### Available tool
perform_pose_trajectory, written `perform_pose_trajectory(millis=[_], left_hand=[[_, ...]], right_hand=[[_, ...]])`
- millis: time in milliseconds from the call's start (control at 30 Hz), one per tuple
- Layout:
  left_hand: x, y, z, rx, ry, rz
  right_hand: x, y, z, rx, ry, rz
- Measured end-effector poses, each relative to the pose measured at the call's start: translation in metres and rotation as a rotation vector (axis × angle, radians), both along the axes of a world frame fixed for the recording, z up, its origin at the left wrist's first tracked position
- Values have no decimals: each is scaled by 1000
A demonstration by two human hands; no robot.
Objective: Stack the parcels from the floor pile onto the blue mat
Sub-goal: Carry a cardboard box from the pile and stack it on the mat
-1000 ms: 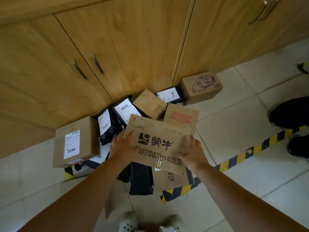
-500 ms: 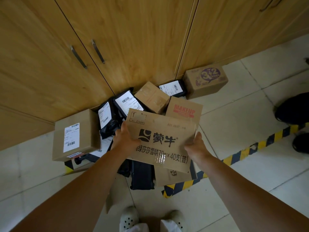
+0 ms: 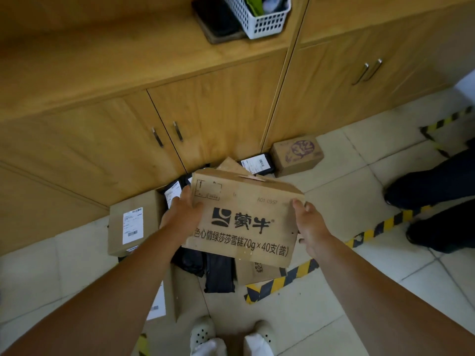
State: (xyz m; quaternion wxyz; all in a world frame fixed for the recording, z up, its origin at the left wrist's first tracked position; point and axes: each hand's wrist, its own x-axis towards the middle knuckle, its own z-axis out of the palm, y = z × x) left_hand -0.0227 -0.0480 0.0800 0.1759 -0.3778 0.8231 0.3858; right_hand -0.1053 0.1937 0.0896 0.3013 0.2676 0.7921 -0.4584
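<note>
1. At the far left, a brown box with a white shipping label (image 3: 132, 226) lies flat on the tiled floor (image 3: 341, 199), against the foot of the wooden cabinet (image 3: 205, 104).
2. Just right of it, black poly mailers (image 3: 172, 191) with white labels lean at the cabinet base; more dark bags (image 3: 219, 272) lie lower down, partly hidden under the raised carton.
3. The left hand (image 3: 183, 214) grips the left edge of the large printed carton (image 3: 244, 219), thumb on the printed face and the other fingers hidden behind it.
4. The carton (brown cardboard, black logo and a line of Chinese print) is held in the air above the floor pile, tilted so its printed face looks up at the camera. The blue mat is not in view.
5. The right hand (image 3: 309, 224) holds the carton's right edge, thumb at the upper corner; how the fingers curl behind is hard to make out.
6. Behind the carton, a labelled black mailer (image 3: 257, 163) and a small box with a purple print (image 3: 297, 155) sit by the cabinet.
7. Yellow-and-black hazard tape (image 3: 280, 283) runs across the floor under the pile toward the right, where another person's dark shoes (image 3: 431, 209) stand.
8. On the cabinet top, a white basket (image 3: 259, 16) rests beside a dark tray.
</note>
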Motion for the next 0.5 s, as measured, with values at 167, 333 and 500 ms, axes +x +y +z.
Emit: perform_pose_trajectory(millis=[167, 333, 500], left_hand=[[15, 0, 85, 149, 85, 163], [30, -9, 154, 192, 127, 254], [52, -26, 194, 192, 187, 255]], right_hand=[[14, -1, 84, -27, 5, -85], [31, -6, 167, -81, 62, -91], [54, -10, 233, -213, 85, -130]])
